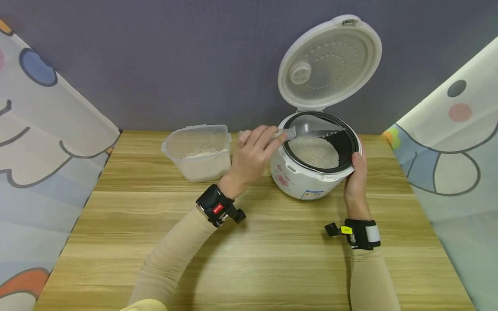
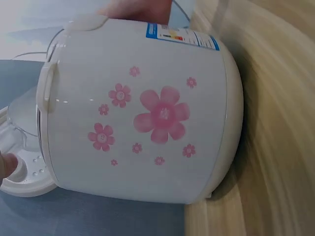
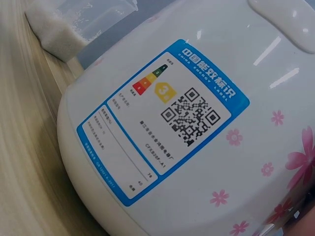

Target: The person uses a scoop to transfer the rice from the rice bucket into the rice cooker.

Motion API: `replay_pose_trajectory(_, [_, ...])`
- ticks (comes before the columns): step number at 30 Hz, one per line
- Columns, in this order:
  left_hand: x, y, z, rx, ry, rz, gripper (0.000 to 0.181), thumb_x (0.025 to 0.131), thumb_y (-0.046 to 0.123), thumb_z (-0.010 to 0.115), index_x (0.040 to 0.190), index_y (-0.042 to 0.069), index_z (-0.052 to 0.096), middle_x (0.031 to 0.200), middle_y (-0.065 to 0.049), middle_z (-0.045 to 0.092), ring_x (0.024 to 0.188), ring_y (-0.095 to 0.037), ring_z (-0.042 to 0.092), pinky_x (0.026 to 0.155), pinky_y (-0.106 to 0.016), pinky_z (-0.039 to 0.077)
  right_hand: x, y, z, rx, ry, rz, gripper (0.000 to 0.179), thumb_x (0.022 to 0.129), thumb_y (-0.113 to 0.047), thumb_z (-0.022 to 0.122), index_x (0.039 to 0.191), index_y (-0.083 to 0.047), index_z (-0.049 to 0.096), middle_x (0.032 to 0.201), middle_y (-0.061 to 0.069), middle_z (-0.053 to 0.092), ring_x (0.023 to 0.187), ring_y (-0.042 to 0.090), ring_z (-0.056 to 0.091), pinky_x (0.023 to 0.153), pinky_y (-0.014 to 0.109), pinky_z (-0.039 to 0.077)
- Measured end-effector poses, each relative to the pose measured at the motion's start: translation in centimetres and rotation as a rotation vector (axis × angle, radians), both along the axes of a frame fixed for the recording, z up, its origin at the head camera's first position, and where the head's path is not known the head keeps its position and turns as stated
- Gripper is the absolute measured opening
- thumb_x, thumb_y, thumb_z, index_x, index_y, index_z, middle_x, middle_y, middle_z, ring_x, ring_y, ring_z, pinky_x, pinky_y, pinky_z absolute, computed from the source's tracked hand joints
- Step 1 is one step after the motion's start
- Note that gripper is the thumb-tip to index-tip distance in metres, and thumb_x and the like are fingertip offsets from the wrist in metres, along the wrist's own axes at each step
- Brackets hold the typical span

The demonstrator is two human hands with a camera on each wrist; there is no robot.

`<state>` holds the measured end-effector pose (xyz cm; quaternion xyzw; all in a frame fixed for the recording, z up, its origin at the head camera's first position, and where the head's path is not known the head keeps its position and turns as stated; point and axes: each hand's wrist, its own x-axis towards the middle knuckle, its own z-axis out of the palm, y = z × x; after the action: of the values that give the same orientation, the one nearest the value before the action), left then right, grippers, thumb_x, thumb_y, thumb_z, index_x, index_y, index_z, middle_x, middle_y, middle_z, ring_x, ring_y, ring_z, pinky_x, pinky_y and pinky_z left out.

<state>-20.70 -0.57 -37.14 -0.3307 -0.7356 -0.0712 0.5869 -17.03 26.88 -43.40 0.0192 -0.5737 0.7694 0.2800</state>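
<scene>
A clear plastic scoop [image 1: 311, 126] is held by its handle in my left hand [image 1: 253, 157]. Tilted over the pot of the white rice cooker [image 1: 299, 183], it has a few grains clinging along its edge. White rice [image 1: 316, 152] lies in the dark inner pot, heaped toward the left side. My right hand [image 1: 357, 185] grips the cooker's right side, thumb on the rim, its other fingers mostly hidden. The cooker lid [image 1: 330, 65] stands raised. Pink flowers and an energy label [image 3: 162, 123] mark the cooker's body.
Left of the cooker, a clear plastic container [image 1: 198, 151] with rice in it stands on the wooden table [image 1: 272, 259]. A dark grey wall [image 1: 175, 65] rises behind. Cartoon-printed sheets [image 1: 46, 129] flank the table on both sides.
</scene>
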Motion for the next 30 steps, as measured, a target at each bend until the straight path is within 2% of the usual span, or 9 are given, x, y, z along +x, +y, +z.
replay_pose_trajectory(7, [0.6,-1.0,-0.4,0.193,-0.236,-0.093,0.023,0.093,0.022,0.076,0.116,0.016,0.075,0.110,-0.005,0.072,0.098,-0.022,0.065,0.088,-0.042,0.042,0.1,0.0,0.1,-0.021,0.009,0.017,0.067,0.099,-0.034,0.055,0.158,-0.006,0.039,0.160,0.008,0.043,0.147,0.021,0.038,0.118,0.023,0.028])
replay_pose_trajectory(11, [1.2,-2.1,-0.2,0.255,-0.369,-0.140,0.029,0.094,0.024,0.075,0.120,0.012,0.074,0.111,-0.009,0.072,0.097,-0.025,0.066,0.089,-0.046,0.042,0.1,0.0,0.1,-0.018,0.010,0.011,0.067,0.099,-0.035,0.055,0.158,-0.007,0.039,0.160,0.008,0.043,0.147,0.020,0.037,0.118,0.023,0.027])
replay_pose_trajectory(17, [1.8,-4.4,0.1,0.327,-0.521,-0.165,0.035,0.091,0.026,0.077,0.122,0.009,0.074,0.110,-0.011,0.073,0.098,-0.027,0.069,0.089,-0.048,0.041,0.0,-0.1,0.1,-0.001,-0.007,-0.001,0.065,0.100,-0.034,0.053,0.158,-0.008,0.039,0.160,0.007,0.043,0.147,0.020,0.037,0.118,0.022,0.027])
replay_pose_trajectory(21, [2.3,-6.6,0.6,0.350,-0.587,-0.206,0.035,0.093,0.024,0.076,0.123,0.007,0.074,0.110,-0.013,0.073,0.099,-0.030,0.069,0.084,-0.049,0.040,-0.2,-0.2,0.0,-0.003,-0.013,-0.004,0.067,0.100,-0.034,0.053,0.159,-0.006,0.038,0.160,0.007,0.044,0.147,0.020,0.037,0.117,0.022,0.028])
replay_pose_trajectory(24, [2.6,-8.6,0.9,0.363,-0.605,-0.227,0.035,0.091,0.020,0.078,0.123,0.005,0.074,0.112,-0.014,0.074,0.101,-0.031,0.069,0.082,-0.049,0.039,-0.2,-0.3,0.0,0.004,-0.025,-0.010,0.069,0.099,-0.036,0.053,0.159,-0.005,0.036,0.160,0.007,0.043,0.147,0.020,0.037,0.117,0.022,0.027])
replay_pose_trajectory(27, [2.8,-10.6,1.1,0.377,-0.609,-0.226,0.035,0.090,0.017,0.079,0.123,0.005,0.074,0.114,-0.014,0.074,0.102,-0.031,0.069,0.081,-0.049,0.036,-0.2,-0.4,0.0,0.011,-0.032,-0.014,0.069,0.100,-0.036,0.053,0.159,-0.006,0.037,0.161,0.006,0.042,0.148,0.019,0.036,0.117,0.022,0.026])
replay_pose_trajectory(30, [3.1,-12.6,1.2,0.393,-0.598,-0.198,0.035,0.087,0.013,0.081,0.121,0.006,0.075,0.114,-0.013,0.075,0.103,-0.033,0.069,0.083,-0.050,0.035,-0.2,-0.4,0.1,0.010,-0.040,-0.017,0.066,0.101,-0.035,0.051,0.160,-0.008,0.037,0.162,0.006,0.041,0.148,0.017,0.035,0.118,0.021,0.025])
